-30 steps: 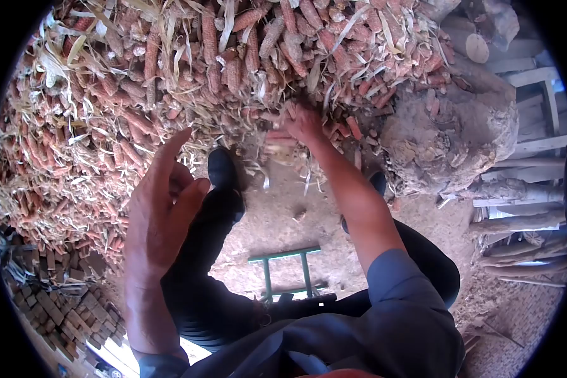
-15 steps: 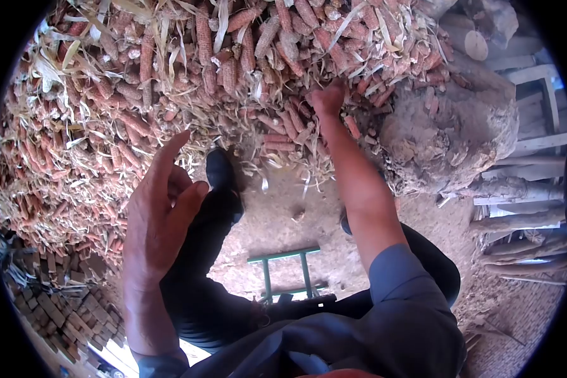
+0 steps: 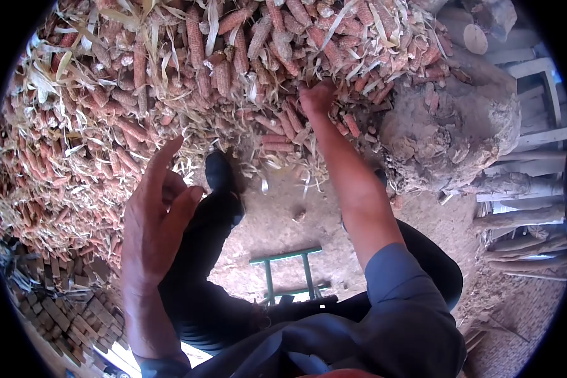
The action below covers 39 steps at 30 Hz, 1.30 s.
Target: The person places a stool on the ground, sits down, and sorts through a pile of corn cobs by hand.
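Note:
A big heap of reddish shelled corncobs (image 3: pixel 195 39), mixed with pale dry husks (image 3: pixel 213 28), spreads across the top and left. My right hand (image 3: pixel 317 99) reaches into the heap's near edge and touches the cobs there. Its fingertips are hidden among them, so what they hold, if anything, does not show. My left hand (image 3: pixel 156 211) hovers at the left above the dark trouser leg, empty, with the index finger stretched out, the thumb apart and the other fingers partly bent. Several loose cobs (image 3: pixel 290 120) lie just below my right hand.
A large, rough stump-like block (image 3: pixel 450 135) stands right of the heap. Logs (image 3: pixel 520 218) and a pale wooden frame (image 3: pixel 551 94) are at the far right. A green metal frame (image 3: pixel 286 256) stands on the earth floor between my legs. Stacked bricks (image 3: pixel 57 312) are at lower left.
My right hand has shifted slightly left along the heap's edge, with the forearm following. My left hand keeps its shape and has hardly moved. The view has shifted slightly.

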Tool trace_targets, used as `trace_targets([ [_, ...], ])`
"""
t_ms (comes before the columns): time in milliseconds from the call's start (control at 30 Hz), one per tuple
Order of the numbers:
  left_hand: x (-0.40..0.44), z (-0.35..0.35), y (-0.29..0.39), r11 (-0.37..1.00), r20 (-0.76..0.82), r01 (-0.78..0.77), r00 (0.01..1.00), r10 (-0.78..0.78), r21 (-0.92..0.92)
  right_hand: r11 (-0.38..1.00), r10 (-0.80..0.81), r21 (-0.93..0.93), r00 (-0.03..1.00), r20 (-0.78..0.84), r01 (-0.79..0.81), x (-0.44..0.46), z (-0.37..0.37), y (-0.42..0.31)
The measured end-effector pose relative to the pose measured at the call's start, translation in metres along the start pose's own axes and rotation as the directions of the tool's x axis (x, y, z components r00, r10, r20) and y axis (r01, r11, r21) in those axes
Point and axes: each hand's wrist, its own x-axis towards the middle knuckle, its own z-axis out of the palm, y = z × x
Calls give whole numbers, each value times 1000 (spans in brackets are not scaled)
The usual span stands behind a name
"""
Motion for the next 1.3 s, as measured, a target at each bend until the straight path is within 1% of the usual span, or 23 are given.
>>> trace_targets([
  [67,1,1,-1,1000,-1,-3,1000,3,8,982,-78,-178,994,-71,64,6,22,7],
  [100,1,1,-2,1000,-5,-3,1000,3,12,983,-75,-175,995,-71,62,6,13,-3],
  [133,1,0,-1,1000,-4,-3,1000,3,13,989,35,-144,997,75,-24,10,1,-12],
  [200,1,-1,3,999,8,37,999,-37,-23,984,144,-133,965,218,-117,8,-2,-5],
  [267,2,-1,2,999,7,24,1000,-23,-31,999,-43,-8,999,11,43,-3,3,4],
  [300,2,-2,2,999,4,13,1000,-13,-34,999,-46,-8,999,8,46,-9,7,13],
  [333,2,-2,2,999,1,11,1000,-11,-34,999,-37,21,997,71,35,-16,10,25],
  [400,0,0,2,1000,-7,4,1000,-4,-2,991,-131,-8,982,134,133,-28,-1,44],
  [433,0,0,1,1000,-6,7,1000,-7,-1,991,-130,-8,982,138,133,-31,-6,53],
  [500,-1,0,1,1000,-12,12,1000,-12,-15,972,-226,66,974,7,226,-34,-22,62],
  [533,-1,0,1,1000,-7,15,1000,-15,-16,973,-223,63,975,10,222,-31,-29,64],
  [600,0,-3,1,998,7,53,999,-53,-28,929,-369,-138,889,-270,344,-20,-38,63],
  [633,0,-2,1,998,6,50,999,-50,-26,929,-368,-136,889,-274,343,-16,-40,58],
  [700,0,0,0,999,-5,26,1000,-26,-37,964,-265,-98,938,-224,248,-5,-38,52],
  [733,1,1,2,999,-7,24,1000,-24,-37,963,-266,-97,937,-226,250,-1,-37,50],
  [833,1,1,4,999,-2,27,1000,-27,-32,971,-218,-155,942,-256,183,6,-30,48],
  [967,2,2,4,1000,5,23,1000,-23,-9,964,-249,-165,929,-273,210,14,-29,50],
  [1067,3,2,5,999,4,34,999,-34,12,977,-182,-155,946,-267,144,14,-28,44],
  [1133,2,1,6,999,9,46,999,-46,18,994,-69,-93,978,-198,51,16,-36,40],
  [1167,2,1,6,999,4,40,999,-40,-1,994,-74,-96,977,-202,56,17,-37,42],
  [1233,2,3,5,999,-2,31,1000,-31,-15,972,-201,-175,945,-257,159,14,-35,46],
  [1267,1,4,3,999,-8,28,1000,-28,-16,973,-197,-172,947,-255,156,13,-35,43],
  [1300,1,5,2,1000,-15,24,1000,-24,-17,996,-42,-87,979,-199,25,14,-33,39],
])
